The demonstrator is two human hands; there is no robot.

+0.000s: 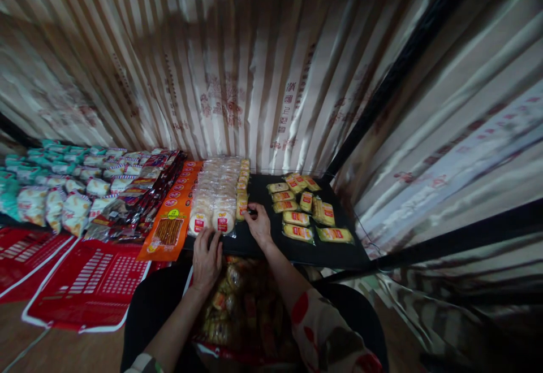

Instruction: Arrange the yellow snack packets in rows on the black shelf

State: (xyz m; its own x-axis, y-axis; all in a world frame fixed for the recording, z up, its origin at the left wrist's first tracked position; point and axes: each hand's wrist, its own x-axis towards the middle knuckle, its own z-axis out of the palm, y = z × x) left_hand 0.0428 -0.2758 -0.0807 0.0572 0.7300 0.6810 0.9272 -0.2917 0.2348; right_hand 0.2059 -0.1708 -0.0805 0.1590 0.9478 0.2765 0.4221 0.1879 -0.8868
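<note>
My left hand (206, 258) rests at the shelf's front edge, its fingers stretched and a little apart. Its fingertips touch the front of the rows of round white crackers (223, 220) in clear wrappers. Beside those rows runs a narrow column of yellow snack packs (241, 205). With bent fingers, my right hand (259, 224) pinches at the right edge of the front yellow pack; a small dark patch shows between the fingertips, and I cannot make out what it is. More yellow packs (296, 218) lie loosely spread on the black shelf (263, 248) to the right.
Orange snack bags (169, 215), dark red packets (139, 200) and white-and-teal bags (76, 215) fill the shelf's left. Red baskets (93, 282) stand below. Under my arms, a container holds yellow packs (233, 311). Black poles (382, 90) and printed curtains (237, 68) enclose the shelf.
</note>
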